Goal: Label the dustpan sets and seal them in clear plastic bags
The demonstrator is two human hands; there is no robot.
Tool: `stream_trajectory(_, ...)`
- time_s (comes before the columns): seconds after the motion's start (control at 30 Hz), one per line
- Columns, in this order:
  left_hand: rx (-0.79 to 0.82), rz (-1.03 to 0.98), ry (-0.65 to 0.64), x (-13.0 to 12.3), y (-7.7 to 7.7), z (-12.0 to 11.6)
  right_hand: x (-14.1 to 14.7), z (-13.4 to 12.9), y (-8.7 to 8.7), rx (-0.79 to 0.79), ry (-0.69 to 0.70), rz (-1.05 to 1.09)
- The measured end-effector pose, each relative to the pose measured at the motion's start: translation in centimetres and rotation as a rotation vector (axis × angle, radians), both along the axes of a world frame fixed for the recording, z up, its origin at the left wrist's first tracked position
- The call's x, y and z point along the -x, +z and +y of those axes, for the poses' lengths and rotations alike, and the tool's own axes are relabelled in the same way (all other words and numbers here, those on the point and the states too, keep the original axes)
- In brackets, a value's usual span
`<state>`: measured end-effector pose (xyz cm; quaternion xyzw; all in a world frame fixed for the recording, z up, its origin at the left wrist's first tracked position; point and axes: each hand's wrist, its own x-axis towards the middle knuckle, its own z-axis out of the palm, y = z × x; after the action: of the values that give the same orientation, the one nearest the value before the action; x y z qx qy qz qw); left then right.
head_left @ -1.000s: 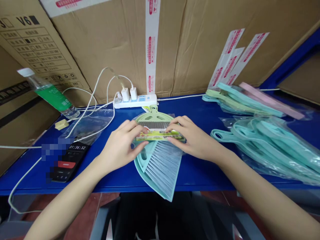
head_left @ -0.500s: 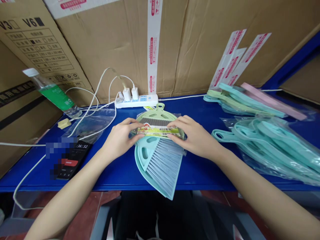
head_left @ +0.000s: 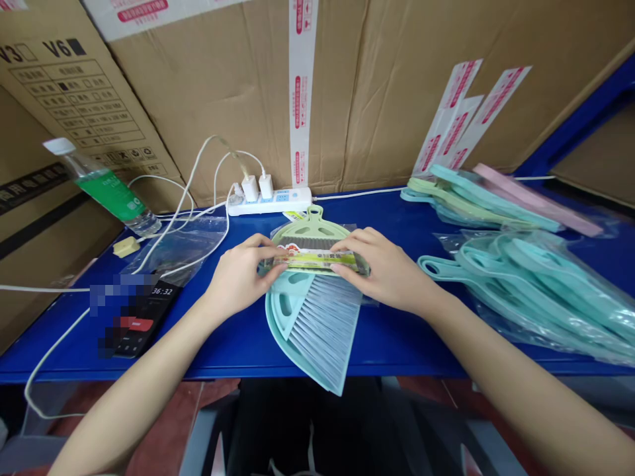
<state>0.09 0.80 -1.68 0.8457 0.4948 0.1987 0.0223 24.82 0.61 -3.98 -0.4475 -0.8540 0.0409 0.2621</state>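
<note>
In the head view, my left hand (head_left: 243, 271) and my right hand (head_left: 380, 268) pinch opposite ends of a printed label card (head_left: 320, 259) in clear plastic, thumbs on the near side. Its face is yellow-green and white, with a red picture at the left. Behind and partly under it lies a light green dustpan set (head_left: 313, 229) with grey bristles, its looped handle pointing away from me. On the near side, a teal dustpan with its brush (head_left: 325, 324) fans toward me, its tip past the table edge. The card and my fingers hide where the two sets meet.
To the right lie bagged teal dustpan sets (head_left: 540, 284), with green, teal and pink ones (head_left: 496, 198) behind. A white power strip (head_left: 270, 201) with cables sits at the back. On the left are a tilted water bottle (head_left: 109, 192), a phone (head_left: 143, 320) and a yellowish block (head_left: 126, 246).
The view has shifted very slightly. Both hands keep the same pinch on the label card, and the dustpan sets stay where they were.
</note>
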Motion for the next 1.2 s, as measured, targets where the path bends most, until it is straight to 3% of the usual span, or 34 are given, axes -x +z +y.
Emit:
stream_trajectory(0.23, 0.054, -0.008, 0.026, -0.4, 0.2, -0.2, 0.1, 0.1, 0.1, -0.014, -0.012, -0.006)
stream_trajectory(0.63, -0.128, 0.11, -0.011, -0.8, -0.1, -0.4, 0.2, 0.2, 0.1, -0.104, -0.006, -0.064)
stream_trajectory(1.2, 0.065, -0.039, 0.047, -1.0, -0.6, 0.8, 0.4, 0.4, -0.2, -0.221, 0.147, -0.056)
